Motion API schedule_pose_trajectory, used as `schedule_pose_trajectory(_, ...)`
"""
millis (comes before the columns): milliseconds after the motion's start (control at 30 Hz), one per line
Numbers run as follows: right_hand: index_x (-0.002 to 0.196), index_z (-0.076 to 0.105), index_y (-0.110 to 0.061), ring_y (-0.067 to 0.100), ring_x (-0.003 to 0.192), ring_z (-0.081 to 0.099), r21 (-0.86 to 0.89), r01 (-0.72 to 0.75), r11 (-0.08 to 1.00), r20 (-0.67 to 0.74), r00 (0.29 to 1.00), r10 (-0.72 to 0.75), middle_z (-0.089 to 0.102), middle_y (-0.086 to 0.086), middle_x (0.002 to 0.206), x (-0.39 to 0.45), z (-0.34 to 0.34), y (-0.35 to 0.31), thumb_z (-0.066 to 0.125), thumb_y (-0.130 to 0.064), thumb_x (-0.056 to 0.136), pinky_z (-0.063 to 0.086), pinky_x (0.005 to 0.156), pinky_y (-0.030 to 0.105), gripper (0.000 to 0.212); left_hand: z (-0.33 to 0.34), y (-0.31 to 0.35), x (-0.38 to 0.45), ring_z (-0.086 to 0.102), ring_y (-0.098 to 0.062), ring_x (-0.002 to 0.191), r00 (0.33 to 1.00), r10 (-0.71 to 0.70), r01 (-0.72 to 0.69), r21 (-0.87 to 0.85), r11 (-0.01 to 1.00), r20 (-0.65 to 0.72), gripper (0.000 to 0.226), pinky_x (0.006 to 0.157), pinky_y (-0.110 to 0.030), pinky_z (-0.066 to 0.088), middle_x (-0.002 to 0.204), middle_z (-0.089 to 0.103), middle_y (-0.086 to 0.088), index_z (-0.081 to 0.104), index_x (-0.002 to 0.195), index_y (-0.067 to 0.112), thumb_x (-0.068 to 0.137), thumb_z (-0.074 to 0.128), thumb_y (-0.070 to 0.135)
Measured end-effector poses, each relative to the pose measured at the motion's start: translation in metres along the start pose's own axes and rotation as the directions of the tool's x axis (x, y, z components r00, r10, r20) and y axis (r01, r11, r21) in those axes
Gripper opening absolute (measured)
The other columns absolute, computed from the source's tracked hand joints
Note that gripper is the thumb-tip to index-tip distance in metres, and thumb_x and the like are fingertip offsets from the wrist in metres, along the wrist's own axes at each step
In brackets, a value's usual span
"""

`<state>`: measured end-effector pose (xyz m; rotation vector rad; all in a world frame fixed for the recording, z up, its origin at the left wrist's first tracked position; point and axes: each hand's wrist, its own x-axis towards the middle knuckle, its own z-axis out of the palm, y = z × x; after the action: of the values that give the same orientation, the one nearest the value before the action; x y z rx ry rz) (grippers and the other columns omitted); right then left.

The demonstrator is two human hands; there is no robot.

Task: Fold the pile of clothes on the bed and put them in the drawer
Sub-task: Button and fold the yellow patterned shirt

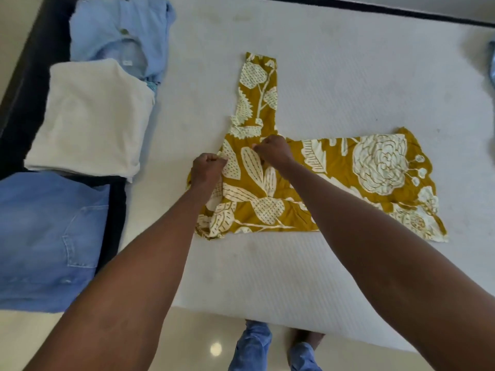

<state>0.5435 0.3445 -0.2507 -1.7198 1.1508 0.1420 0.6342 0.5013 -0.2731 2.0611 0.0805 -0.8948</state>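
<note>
A mustard-yellow garment with a cream floral print (348,178) lies flat on the white mattress (321,89), one narrow part stretching away from me and a wider part spread to the right. My left hand (207,167) grips the garment's left edge with curled fingers. My right hand (273,151) pinches the fabric near the corner where the two parts meet. Both forearms reach in from below.
At the left lie a folded cream garment (91,116), a light blue buttoned shirt (117,30) behind it, and folded blue denim (51,236) nearest me, over a dark bed frame edge (24,84). Blue cloth (491,60) shows at the right edge. My feet stand on glossy floor.
</note>
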Motion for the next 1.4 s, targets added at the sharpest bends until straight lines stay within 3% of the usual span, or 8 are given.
schedule_pose_trajectory(267,0.112,0.061,-0.008,0.026,0.095,0.064,0.43,-0.324,0.843,0.074,0.943,0.325,0.067,0.01,0.113,0.021,0.015,-0.031,0.078,-0.019,0.081,0.055,0.086,0.04,0.037,-0.001,0.022,0.021,0.071,-0.023,0.087,0.981,-0.07,0.081,-0.053,0.995,0.182,0.017,0.076,-0.032,0.059,0.098,0.073,-0.008,0.071,0.092,0.01,0.078,0.08,0.011)
schedule_pose_trajectory(400,0.12,0.063,-0.004,0.03,0.112,0.059,0.33,-0.233,0.915,0.01,0.97,0.244,0.063,0.013,0.118,0.016,0.004,-0.042,0.069,-0.009,0.086,0.049,0.092,0.038,0.035,-0.006,0.021,0.016,0.07,-0.015,0.083,0.985,0.012,0.0,-0.073,0.997,0.175,0.016,0.073,-0.029,0.058,0.091,0.073,0.001,0.074,0.093,0.013,0.078,0.079,0.01)
schedule_pose_trajectory(500,0.078,0.059,-0.008,0.022,0.083,0.057,0.128,-0.125,0.984,0.056,0.991,0.119,0.06,0.015,0.091,-0.005,-0.006,-0.048,0.05,-0.004,0.097,0.048,0.079,0.031,0.021,-0.012,0.016,-0.001,0.048,-0.008,0.045,0.961,0.028,0.022,-0.176,0.984,0.275,0.009,0.043,-0.02,0.037,0.055,0.056,0.004,0.072,0.091,0.01,0.083,0.076,0.01)
schedule_pose_trajectory(600,0.082,0.058,-0.01,0.017,0.051,0.056,0.284,-0.149,0.947,0.125,0.985,0.118,0.065,0.009,0.068,-0.034,-0.014,-0.044,0.05,-0.006,0.094,0.046,0.052,0.026,0.014,-0.019,0.005,-0.023,0.035,-0.014,0.042,0.936,0.045,0.035,-0.22,0.975,0.349,0.008,0.043,-0.024,0.028,0.052,0.048,-0.004,0.067,0.076,0.005,0.083,0.07,0.006)
schedule_pose_trajectory(867,0.097,0.071,-0.005,0.026,0.077,0.075,0.36,-0.262,0.895,0.164,0.963,0.215,0.076,0.013,0.092,-0.113,-0.005,0.019,0.066,-0.048,0.09,0.062,0.072,0.036,0.043,-0.023,-0.021,-0.066,0.069,-0.023,0.067,0.886,-0.298,0.407,-0.288,0.867,0.355,0.059,0.072,-0.04,0.059,0.076,0.071,-0.009,0.07,0.078,0.007,0.097,0.046,0.058)
schedule_pose_trajectory(1000,0.106,0.071,-0.011,0.018,0.089,0.067,0.16,-0.115,0.98,0.165,0.982,0.088,0.071,0.002,0.106,-0.14,0.002,0.049,0.056,-0.045,0.096,0.053,0.073,0.03,0.039,-0.018,-0.025,-0.082,0.072,-0.026,0.077,0.862,-0.338,0.419,-0.157,0.894,0.377,0.022,0.065,-0.037,0.061,0.097,0.074,-0.014,0.067,0.095,0.01,0.089,0.071,0.031)
schedule_pose_trajectory(1100,0.079,0.068,-0.007,0.012,0.064,0.052,-0.027,-0.029,0.999,0.217,0.976,0.034,0.062,0.004,0.076,-0.152,0.004,0.064,0.068,-0.019,0.089,0.039,0.06,0.027,0.015,-0.012,-0.028,-0.089,0.069,-0.019,0.068,0.888,-0.264,0.324,-0.107,0.94,0.376,0.03,0.06,-0.033,0.059,0.091,0.073,-0.008,0.066,0.111,0.015,0.084,0.076,0.007)
schedule_pose_trajectory(1400,0.095,0.076,-0.008,0.026,0.106,0.059,0.125,-0.436,0.891,0.501,0.803,0.322,0.065,0.008,0.115,-0.166,0.012,0.086,0.057,0.01,0.08,0.052,0.074,0.029,0.03,0.0,-0.041,-0.096,0.058,-0.022,0.115,0.965,-0.124,0.115,0.055,0.992,0.231,0.041,0.079,-0.027,0.051,0.131,0.061,-0.008,0.071,0.119,0.01,0.084,0.06,-0.006)
